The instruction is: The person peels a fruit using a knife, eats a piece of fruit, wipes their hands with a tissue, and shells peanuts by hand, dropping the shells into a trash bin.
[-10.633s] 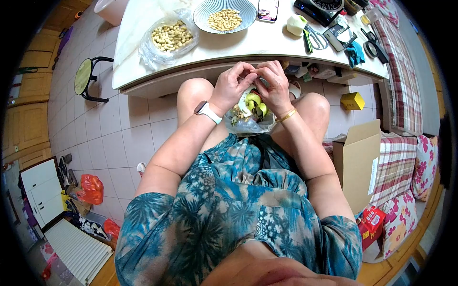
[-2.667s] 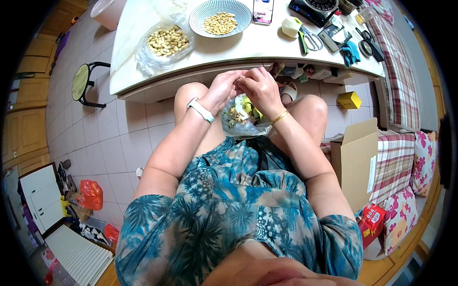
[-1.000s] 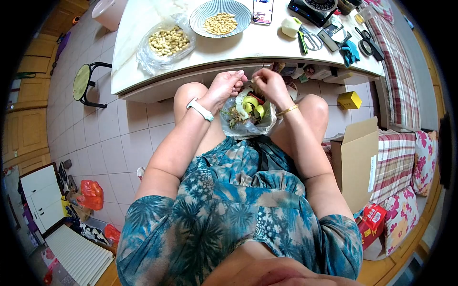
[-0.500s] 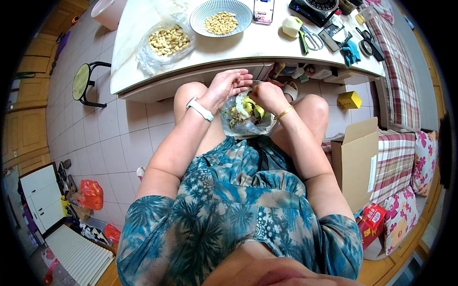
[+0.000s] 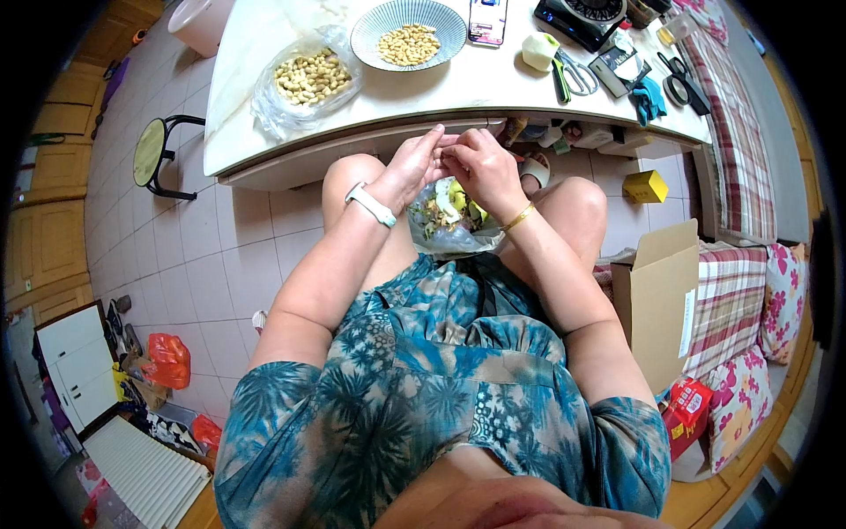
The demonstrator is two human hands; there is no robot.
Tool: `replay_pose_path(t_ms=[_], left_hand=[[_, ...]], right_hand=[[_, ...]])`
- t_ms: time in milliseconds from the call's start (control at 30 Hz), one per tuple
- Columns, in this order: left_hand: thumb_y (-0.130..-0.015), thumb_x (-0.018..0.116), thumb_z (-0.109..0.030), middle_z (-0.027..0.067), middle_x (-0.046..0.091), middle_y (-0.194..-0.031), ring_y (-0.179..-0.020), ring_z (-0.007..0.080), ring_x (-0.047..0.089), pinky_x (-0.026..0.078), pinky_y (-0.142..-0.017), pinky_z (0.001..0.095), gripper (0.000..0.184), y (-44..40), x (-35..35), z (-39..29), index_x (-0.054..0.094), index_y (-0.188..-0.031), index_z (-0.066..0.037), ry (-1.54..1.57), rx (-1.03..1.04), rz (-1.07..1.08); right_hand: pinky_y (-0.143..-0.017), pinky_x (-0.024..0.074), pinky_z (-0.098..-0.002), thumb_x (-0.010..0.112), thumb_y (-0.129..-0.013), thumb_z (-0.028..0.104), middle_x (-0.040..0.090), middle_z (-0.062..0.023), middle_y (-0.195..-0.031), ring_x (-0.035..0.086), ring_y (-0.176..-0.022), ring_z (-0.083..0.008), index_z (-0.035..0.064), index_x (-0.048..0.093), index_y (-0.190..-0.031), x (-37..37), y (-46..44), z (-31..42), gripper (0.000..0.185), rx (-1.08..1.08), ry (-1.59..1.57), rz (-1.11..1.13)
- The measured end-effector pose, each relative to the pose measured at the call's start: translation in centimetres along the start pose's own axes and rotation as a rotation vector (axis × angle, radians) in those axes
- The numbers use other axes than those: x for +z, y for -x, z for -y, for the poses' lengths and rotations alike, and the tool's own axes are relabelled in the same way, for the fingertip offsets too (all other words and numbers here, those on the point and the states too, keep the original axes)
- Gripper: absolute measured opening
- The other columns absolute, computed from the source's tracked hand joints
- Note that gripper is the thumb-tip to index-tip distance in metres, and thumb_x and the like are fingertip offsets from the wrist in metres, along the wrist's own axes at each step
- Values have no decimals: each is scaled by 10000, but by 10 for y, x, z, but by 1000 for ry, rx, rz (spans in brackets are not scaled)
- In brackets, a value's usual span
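Observation:
My left hand (image 5: 414, 166), wearing a pale watch band, is half curled, its fingers meeting those of my right hand (image 5: 483, 172). The right fingers are pinched together at the left fingertips; whatever lies between them is too small to make out. Beneath both hands, between my knees, a lined bin (image 5: 449, 240) holds green peels (image 5: 454, 198) and other scraps. On the table, a clear plastic bag (image 5: 275, 110) of unshelled peanuts (image 5: 313, 78) lies beside a striped bowl (image 5: 366, 44) with shelled peanuts (image 5: 410, 44) in it.
The table (image 5: 423, 95) also bears a phone (image 5: 487, 22), a peeled fruit (image 5: 539, 51), scissors (image 5: 579, 77), a black scale (image 5: 577, 22) and a blue cloth (image 5: 649, 100). A stool (image 5: 152, 152) stands left; a cardboard box (image 5: 656, 300) and a yellow box (image 5: 645, 186) are on the right.
My right hand has risen from above the bin back to my left fingertips. The two hands, apart a second ago, now touch and cover part of the bin.

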State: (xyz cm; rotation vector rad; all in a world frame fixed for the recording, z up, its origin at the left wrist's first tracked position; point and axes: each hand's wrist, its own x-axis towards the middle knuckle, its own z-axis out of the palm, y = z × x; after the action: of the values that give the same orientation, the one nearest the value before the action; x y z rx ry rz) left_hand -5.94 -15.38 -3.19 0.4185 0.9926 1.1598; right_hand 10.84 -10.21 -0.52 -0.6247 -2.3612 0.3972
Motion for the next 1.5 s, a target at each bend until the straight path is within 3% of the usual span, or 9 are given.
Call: replay_pose_path(t_ms=[200,400,667,900,1033,1167,1300,1367,1500], left_hand=[[-1100,403,-411,101,688,-1123,-994,173,676,572,-888,354,474,5,6,-2,619,-1248,-16,-57,-45,-7],[-1086,460,-402,69,676,-1036,-948,167,658,560,-884,348,416,2,3,2,646,-1126,-32,-54,-60,83],[-1074,506,-367,52,664,-952,-842,145,640,546,-776,303,357,10,10,-5,655,-1030,-46,-137,-32,40],[-1070,518,-355,42,668,-948,-846,140,649,556,-774,294,338,7,8,-4,659,-1035,-50,-119,-40,17],[-1038,514,-163,75,677,-996,-922,158,677,594,-837,291,225,3,4,-4,635,-1129,3,-144,-48,-87],[-965,500,17,138,676,-1114,-1007,192,696,605,-872,278,301,1,1,-2,562,-1256,65,-218,66,-141],[-971,506,49,155,681,-1116,-943,181,704,604,-805,259,274,2,2,-5,556,-1239,67,-221,85,-173],[-982,499,37,163,685,-1109,-938,183,705,604,-804,262,262,4,3,-5,558,-1235,69,-228,95,-171],[-995,499,15,167,690,-1098,-932,184,706,604,-792,266,253,1,-1,-4,554,-1237,67,-235,81,-142]], right_hand=[[-685,554,-395,722,-783,119,600,-66,-875,629,-862,-271,85,690,-910,7,5,0,135,-1,22,49],[-683,552,-404,700,-798,103,582,-83,-869,627,-865,-279,67,656,-961,8,8,-2,173,45,14,73],[-671,550,-406,694,-786,84,571,-100,-867,620,-853,-299,53,631,-979,7,8,2,205,19,15,82],[-671,546,-414,696,-783,68,588,-97,-865,625,-842,-298,53,636,-931,7,8,0,161,30,-19,30],[-681,545,-420,696,-805,68,602,-102,-837,637,-826,-307,51,639,-852,7,6,-6,75,72,-33,-48],[-692,547,-429,686,-817,72,611,-110,-819,642,-820,-317,51,640,-805,0,5,-10,52,151,-14,-24],[-696,548,-436,669,-837,98,622,-115,-827,649,-825,-320,57,650,-808,11,14,-22,53,188,42,16],[-709,554,-442,656,-846,134,645,-126,-836,666,-835,-323,63,678,-798,17,21,-26,88,228,135,199],[-734,562,-452,660,-834,180,676,-151,-846,687,-841,-331,68,713,-748,21,30,-28,151,238,128,355]])
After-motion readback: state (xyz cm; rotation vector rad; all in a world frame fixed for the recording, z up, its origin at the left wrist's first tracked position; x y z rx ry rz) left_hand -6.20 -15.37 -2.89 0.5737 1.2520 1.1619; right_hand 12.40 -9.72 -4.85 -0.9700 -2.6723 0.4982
